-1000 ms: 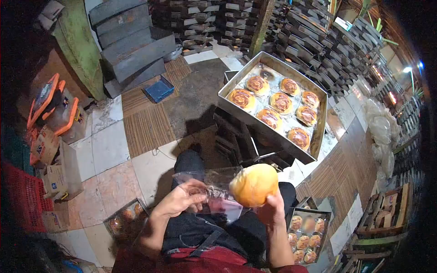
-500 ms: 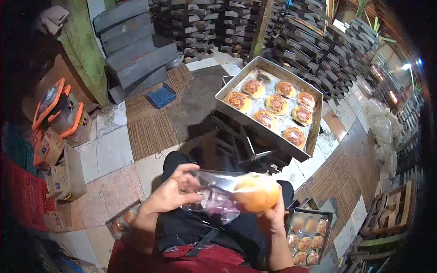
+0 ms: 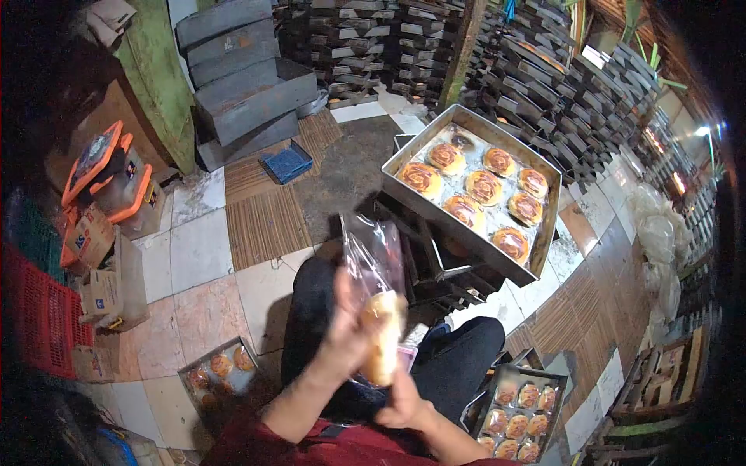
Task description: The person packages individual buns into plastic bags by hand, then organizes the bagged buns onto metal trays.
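A bun point(image 3: 381, 342) in a clear plastic bag point(image 3: 373, 252) is upright between my hands, over my lap. My left hand point(image 3: 348, 326) is closed round its left side, blurred by motion. My right hand point(image 3: 404, 404) grips the lower end of the bun from the right. The loose part of the bag points up, away from me. Ahead and to the right, a large metal tray point(image 3: 497, 262) holds several round buns point(image 3: 483, 188) with brown swirled tops.
Packed buns lie in a tray point(image 3: 561, 404) at the lower right and another tray point(image 3: 190, 388) at the lower left. A blue tray point(image 3: 286, 161), stacked metal pans point(image 3: 256, 105), a red crate point(image 3: 47, 322) and orange-lidded boxes point(image 3: 140, 203) stand around.
The bagged bun has turned from lying sideways to upright. My left hand has moved onto the bun, and my right hand has moved left and down. The view has shifted slightly.
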Action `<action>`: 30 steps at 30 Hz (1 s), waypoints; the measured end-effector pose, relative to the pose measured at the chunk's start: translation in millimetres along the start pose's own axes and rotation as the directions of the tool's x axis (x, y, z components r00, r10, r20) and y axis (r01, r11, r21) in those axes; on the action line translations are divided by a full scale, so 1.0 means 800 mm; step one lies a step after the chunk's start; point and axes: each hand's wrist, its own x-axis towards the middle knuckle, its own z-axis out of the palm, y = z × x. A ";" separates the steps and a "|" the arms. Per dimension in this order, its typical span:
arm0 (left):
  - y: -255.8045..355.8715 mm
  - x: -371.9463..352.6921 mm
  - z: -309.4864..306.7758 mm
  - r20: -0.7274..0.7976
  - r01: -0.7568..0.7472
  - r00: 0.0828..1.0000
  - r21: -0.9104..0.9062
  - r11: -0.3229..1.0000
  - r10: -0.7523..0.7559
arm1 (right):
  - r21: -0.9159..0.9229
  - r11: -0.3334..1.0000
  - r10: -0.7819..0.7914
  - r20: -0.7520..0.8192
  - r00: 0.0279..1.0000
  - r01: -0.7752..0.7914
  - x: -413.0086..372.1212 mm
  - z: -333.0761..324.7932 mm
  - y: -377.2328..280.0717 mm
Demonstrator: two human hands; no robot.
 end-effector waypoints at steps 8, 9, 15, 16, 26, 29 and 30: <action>-0.007 -0.001 -0.021 -0.190 0.034 0.978 -0.262 0.965 -0.086 | -0.159 0.985 0.090 0.104 0.990 -0.073 0.014 0.005 0.004; -0.008 -0.005 -0.022 -0.216 0.227 0.953 0.044 0.973 -0.212 | -0.119 0.989 0.084 0.012 0.996 -0.082 0.012 0.016 0.013; -0.039 -0.022 -0.038 -0.051 -0.004 0.999 -0.226 0.974 -0.007 | 0.065 0.998 0.011 -0.017 1.000 -0.010 0.015 -0.009 0.019; -0.027 -0.011 -0.031 -0.211 0.007 0.977 -0.137 0.990 -0.037 | 0.061 0.995 0.084 0.001 0.996 -0.084 0.023 0.003 0.005; -0.055 -0.011 -0.072 -0.210 0.229 0.912 -0.451 0.863 -0.352 | -0.498 0.857 0.210 0.104 0.972 -0.132 0.039 0.016 -0.024; -0.040 0.008 -0.077 -0.237 0.371 0.666 -0.718 0.589 -0.708 | -0.636 0.768 -0.008 0.104 0.995 0.073 0.036 0.019 -0.020; -0.071 0.009 -0.115 -0.246 0.395 0.765 -0.550 0.736 -0.595 | -0.699 0.715 0.074 0.051 0.996 -0.017 0.042 0.015 -0.003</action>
